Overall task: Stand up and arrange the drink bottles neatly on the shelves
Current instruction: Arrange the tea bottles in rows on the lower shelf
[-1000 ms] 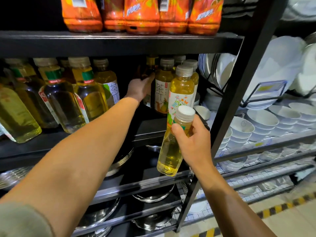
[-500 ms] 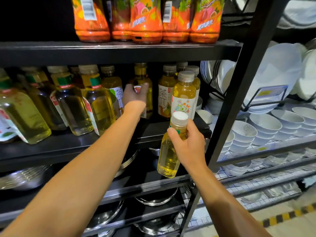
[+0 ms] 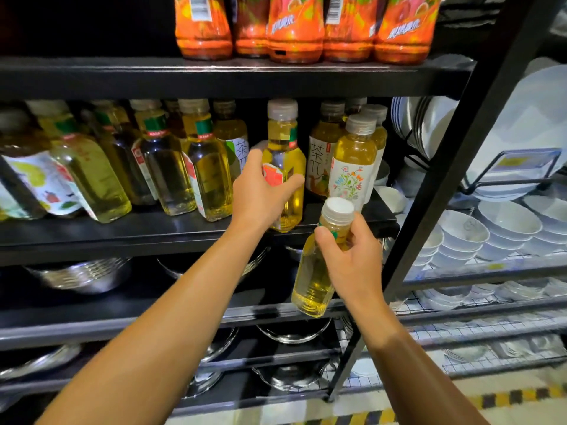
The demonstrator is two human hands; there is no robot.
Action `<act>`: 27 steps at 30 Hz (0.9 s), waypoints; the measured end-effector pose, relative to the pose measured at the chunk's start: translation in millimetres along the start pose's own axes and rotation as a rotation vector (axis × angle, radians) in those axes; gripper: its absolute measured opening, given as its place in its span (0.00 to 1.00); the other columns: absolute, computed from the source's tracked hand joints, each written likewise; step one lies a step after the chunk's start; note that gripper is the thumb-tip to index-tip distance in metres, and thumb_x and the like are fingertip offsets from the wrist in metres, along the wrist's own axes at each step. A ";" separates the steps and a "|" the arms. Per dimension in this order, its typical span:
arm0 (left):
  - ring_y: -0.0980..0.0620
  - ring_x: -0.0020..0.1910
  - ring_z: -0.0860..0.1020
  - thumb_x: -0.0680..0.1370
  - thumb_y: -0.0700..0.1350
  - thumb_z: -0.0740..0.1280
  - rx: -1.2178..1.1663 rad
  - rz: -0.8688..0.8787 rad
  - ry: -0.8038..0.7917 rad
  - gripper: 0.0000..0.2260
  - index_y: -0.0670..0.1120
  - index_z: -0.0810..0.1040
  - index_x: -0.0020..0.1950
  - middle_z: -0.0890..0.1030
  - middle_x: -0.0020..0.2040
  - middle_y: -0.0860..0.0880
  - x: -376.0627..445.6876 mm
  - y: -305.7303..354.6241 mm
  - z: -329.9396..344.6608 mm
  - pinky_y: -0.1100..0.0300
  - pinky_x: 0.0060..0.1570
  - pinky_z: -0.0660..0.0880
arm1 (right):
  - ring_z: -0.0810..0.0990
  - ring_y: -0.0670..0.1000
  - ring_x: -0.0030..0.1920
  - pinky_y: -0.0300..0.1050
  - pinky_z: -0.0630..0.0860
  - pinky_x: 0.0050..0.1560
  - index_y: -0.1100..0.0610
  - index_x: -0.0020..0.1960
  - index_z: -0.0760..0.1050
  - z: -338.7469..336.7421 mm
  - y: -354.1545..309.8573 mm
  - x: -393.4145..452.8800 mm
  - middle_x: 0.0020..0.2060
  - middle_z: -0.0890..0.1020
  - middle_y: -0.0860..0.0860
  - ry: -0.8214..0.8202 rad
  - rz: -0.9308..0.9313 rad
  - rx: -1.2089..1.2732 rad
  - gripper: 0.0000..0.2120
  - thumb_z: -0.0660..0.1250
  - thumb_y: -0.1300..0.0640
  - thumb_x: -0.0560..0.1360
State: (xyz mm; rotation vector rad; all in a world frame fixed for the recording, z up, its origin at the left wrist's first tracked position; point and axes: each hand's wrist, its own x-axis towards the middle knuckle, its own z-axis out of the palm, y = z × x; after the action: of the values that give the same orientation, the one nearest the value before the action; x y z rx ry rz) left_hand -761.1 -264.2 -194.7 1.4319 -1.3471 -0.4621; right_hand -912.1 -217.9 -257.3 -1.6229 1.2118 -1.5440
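Note:
On the black middle shelf [image 3: 184, 233], my left hand [image 3: 260, 194] grips a yellow drink bottle with a green and red label [image 3: 285, 139]. This bottle stands upright near the shelf's front edge. My right hand [image 3: 352, 265] holds a smaller yellow bottle with a white cap [image 3: 313, 283] by its neck, tilted, in front of and just below that edge. A row of similar yellow bottles [image 3: 205, 167] fills the shelf's left part. Flower-labelled tea bottles [image 3: 352, 167] stand at its right end. Orange bottles [image 3: 294, 29] line the top shelf.
Steel bowls [image 3: 82, 274] sit on the lower shelves. A black slanted upright post [image 3: 445, 167] borders the shelf on the right. Beyond it, a wire rack holds white bowls [image 3: 506, 222] and plates [image 3: 429, 127]. Yellow-black tape [image 3: 506, 397] marks the floor.
My left hand has drawn the green-labelled bottle from the back of the shelf out to its front edge. My right hand still holds the small bottle in about the same place.

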 end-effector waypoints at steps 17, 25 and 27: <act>0.53 0.58 0.80 0.68 0.46 0.77 -0.205 -0.046 -0.029 0.31 0.56 0.72 0.69 0.82 0.58 0.55 -131.8 -49.4 -191.6 0.45 0.60 0.76 | 0.75 0.41 0.34 0.30 0.68 0.35 0.52 0.44 0.75 108.0 -62.1 -66.1 0.35 0.78 0.41 -0.185 -0.080 -0.004 0.07 0.71 0.51 0.72; 0.54 0.57 0.81 0.70 0.40 0.77 -0.184 -0.110 0.141 0.30 0.50 0.72 0.70 0.82 0.58 0.53 -184.8 -121.4 -376.9 0.56 0.57 0.77 | 0.74 0.39 0.34 0.30 0.68 0.34 0.46 0.41 0.73 275.5 -140.6 -147.6 0.34 0.78 0.36 -0.311 -0.146 0.052 0.06 0.69 0.50 0.69; 0.58 0.55 0.81 0.71 0.37 0.77 -0.172 -0.117 0.184 0.29 0.47 0.72 0.70 0.83 0.57 0.53 -189.8 -132.0 -408.8 0.65 0.53 0.76 | 0.73 0.39 0.33 0.31 0.67 0.34 0.47 0.41 0.72 305.0 -159.8 -158.7 0.33 0.77 0.36 -0.315 -0.169 0.091 0.07 0.69 0.48 0.68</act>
State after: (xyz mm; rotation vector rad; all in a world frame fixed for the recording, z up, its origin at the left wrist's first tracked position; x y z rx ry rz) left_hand -412.5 48.4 -231.2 1.3794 -1.0556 -0.4981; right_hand -567.4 -61.7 -233.4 -1.8614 0.8435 -1.3532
